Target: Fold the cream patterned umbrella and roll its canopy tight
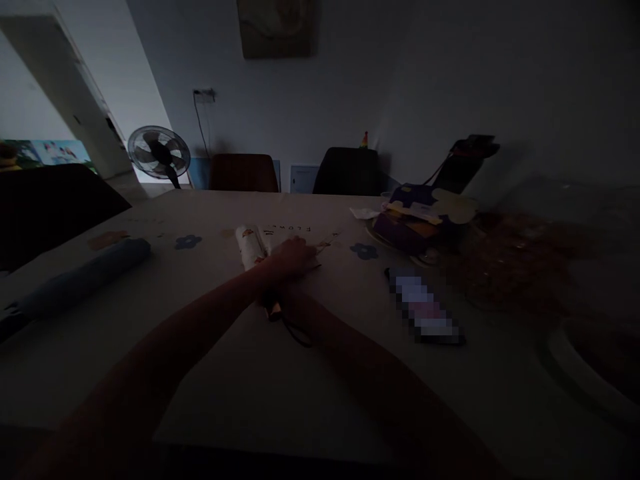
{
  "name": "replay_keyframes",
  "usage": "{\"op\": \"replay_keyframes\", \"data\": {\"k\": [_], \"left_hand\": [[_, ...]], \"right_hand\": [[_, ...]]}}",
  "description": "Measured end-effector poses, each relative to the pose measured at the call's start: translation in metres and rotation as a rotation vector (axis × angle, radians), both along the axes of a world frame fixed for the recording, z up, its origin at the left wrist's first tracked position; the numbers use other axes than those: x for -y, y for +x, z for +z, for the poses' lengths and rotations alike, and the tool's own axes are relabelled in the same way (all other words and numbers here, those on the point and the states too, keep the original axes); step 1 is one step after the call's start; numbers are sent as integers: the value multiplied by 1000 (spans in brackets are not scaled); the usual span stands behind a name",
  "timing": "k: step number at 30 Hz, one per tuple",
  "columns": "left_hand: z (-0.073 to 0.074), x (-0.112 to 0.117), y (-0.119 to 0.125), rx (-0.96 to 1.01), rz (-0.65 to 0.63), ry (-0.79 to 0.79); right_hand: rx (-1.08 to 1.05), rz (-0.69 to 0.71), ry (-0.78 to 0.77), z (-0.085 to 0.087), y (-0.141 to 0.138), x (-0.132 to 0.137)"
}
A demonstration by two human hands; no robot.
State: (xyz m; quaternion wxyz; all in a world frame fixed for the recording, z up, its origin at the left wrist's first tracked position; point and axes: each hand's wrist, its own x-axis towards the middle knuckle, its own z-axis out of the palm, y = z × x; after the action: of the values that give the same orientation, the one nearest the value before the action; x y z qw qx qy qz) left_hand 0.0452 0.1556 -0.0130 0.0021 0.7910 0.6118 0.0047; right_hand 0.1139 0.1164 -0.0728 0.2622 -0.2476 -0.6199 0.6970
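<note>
A white folding umbrella (249,245) with small prints lies on the table, partly spread, its short handle (274,311) toward me and a dark wrist strap (299,335) looping beside it. My left hand (293,257) is over the umbrella's right side, its fingers bent on the loose fabric. Under my left forearm, my right hand (284,293) closes around the umbrella near the handle; its fingers are mostly hidden in shadow. My forearms cross at the umbrella. A second, rolled grey-blue umbrella (87,277) lies to the left.
On the right are a phone (425,307), a purple package (410,223), a reddish plastic bag (515,260) and a pale bowl (575,353). Chairs (243,173) line the far side of the flower-printed table (215,380). A fan (159,152) stands behind. The room is dim.
</note>
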Motion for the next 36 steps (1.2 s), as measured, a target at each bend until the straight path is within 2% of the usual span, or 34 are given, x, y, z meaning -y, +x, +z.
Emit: {"op": "replay_keyframes", "data": {"k": [3,6,9,11,13,16,20,23,28,31,36], "left_hand": [[0,-1,-4,180,162,67],[2,2,-15,537,343,300],[5,7,-26,850,459,506],[7,11,-31,962,504,565],[10,17,-33,1028,546,561],[14,24,-32,1081,569,530],[11,27,-34,1096,591,599],[7,27,-38,1174,542,623],[8,34,-47,1347,515,609],[12,43,-56,1431,505,643],[17,72,-75,1376,457,743]], "right_hand": [[-26,27,135,4,1,2],[-35,125,163,11,0,10],[-91,140,-44,17,-8,18],[-140,106,-246,18,-15,22],[-149,83,-355,17,-22,23],[-81,64,-331,14,-28,21],[25,63,-272,10,-29,19],[5,46,-275,13,-25,23],[-95,18,-388,21,-20,23],[-121,16,-459,20,-22,18],[-131,5,-510,10,-26,12]]}}
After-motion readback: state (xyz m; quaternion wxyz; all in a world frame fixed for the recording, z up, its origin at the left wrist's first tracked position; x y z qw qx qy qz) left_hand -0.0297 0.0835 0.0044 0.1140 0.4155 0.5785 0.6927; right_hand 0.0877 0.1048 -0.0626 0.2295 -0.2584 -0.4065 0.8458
